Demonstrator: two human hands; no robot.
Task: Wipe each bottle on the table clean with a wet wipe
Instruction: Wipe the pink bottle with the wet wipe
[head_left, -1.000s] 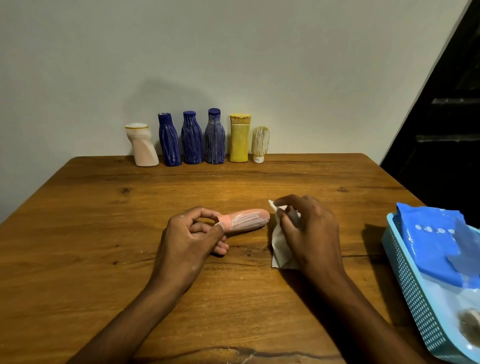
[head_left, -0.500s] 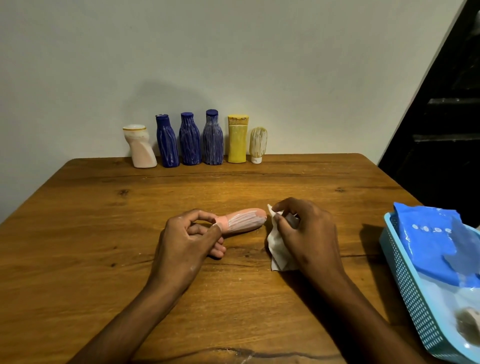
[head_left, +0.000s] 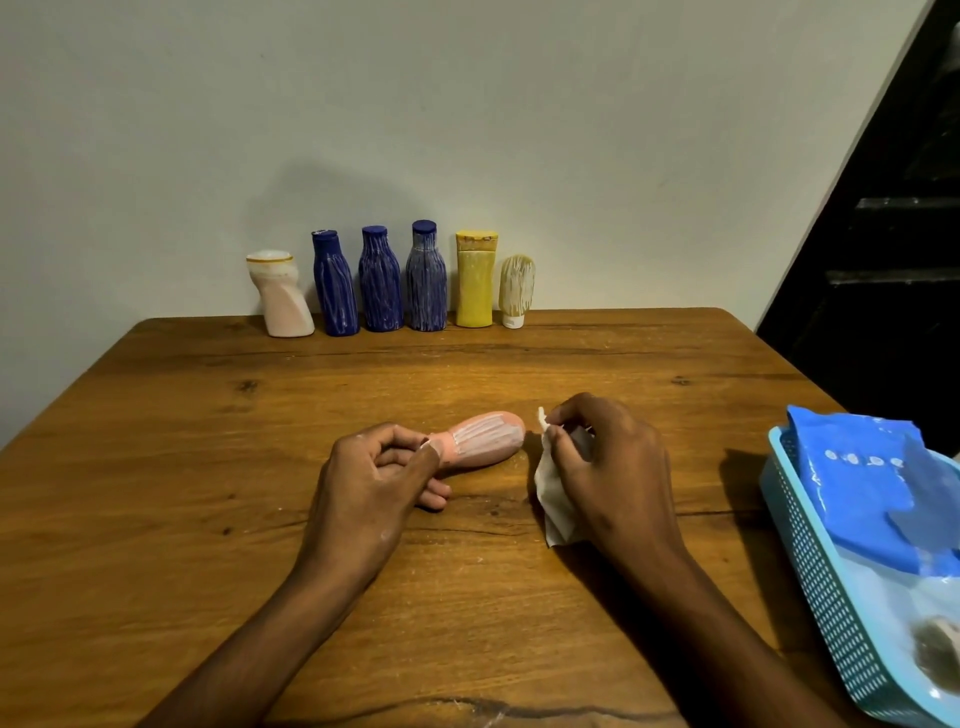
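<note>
A: Lying on its side at mid-table (head_left: 156, 467): pink bottle (head_left: 480, 441), long axis running left to right, neck left, streaked body right.

B: Gripping the neck: left hand (head_left: 371, 486), fingers and thumb curled round it. Pinching a crumpled wipe (head_left: 553, 491): right hand (head_left: 610, 473), just right of the bottle's rounded end, not quite touching it.

A: Nearer to the dirty body: right hand, needing only a short move leftward along the axis.

B: Standing at the far edge, streaked: white bottle (head_left: 280, 296), three blue bottles (head_left: 379, 280), yellow bottle (head_left: 474, 280), small tube (head_left: 516, 291). Sitting at near right: basket (head_left: 821, 571) holding a blue pack (head_left: 872, 493).

A: Differing from a second ago: little; wipe bunching higher between the fingers, bottle and left hand staying put.
</note>
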